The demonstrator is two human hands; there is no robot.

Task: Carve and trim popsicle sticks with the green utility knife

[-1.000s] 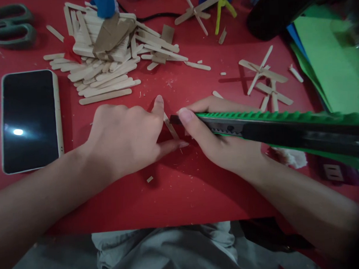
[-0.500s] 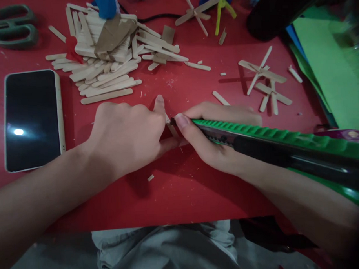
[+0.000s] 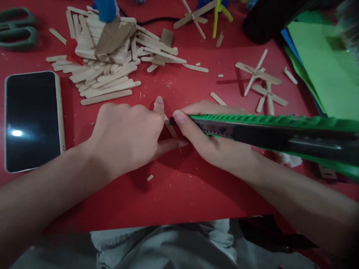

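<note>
A short craft stick (image 3: 171, 129) lies slanted on the red table. My left hand (image 3: 129, 136) pins it down, a fingertip at its upper end and another at its lower end, with the remaining fingers curled under. My right hand (image 3: 199, 130) is closed around the front end of a green and black utility knife (image 3: 270, 131), which stretches back over my right forearm. The thumb presses near the knife's dark tip, which meets the stick between my left fingertips. The blade itself is mostly hidden.
A pile of craft sticks (image 3: 106, 74) lies beyond my left hand, with a phone (image 3: 33, 120) and scissors (image 3: 13, 28) at left. Crossed-stick pieces (image 3: 256, 73) sit to the right, near green paper sheets (image 3: 330, 62) and a dark cylinder (image 3: 269, 17). A wood scrap (image 3: 150, 177) lies nearer me.
The back end of the utility knife has swung slightly away from me, and its tip stays at the stick. My left hand has barely moved.
</note>
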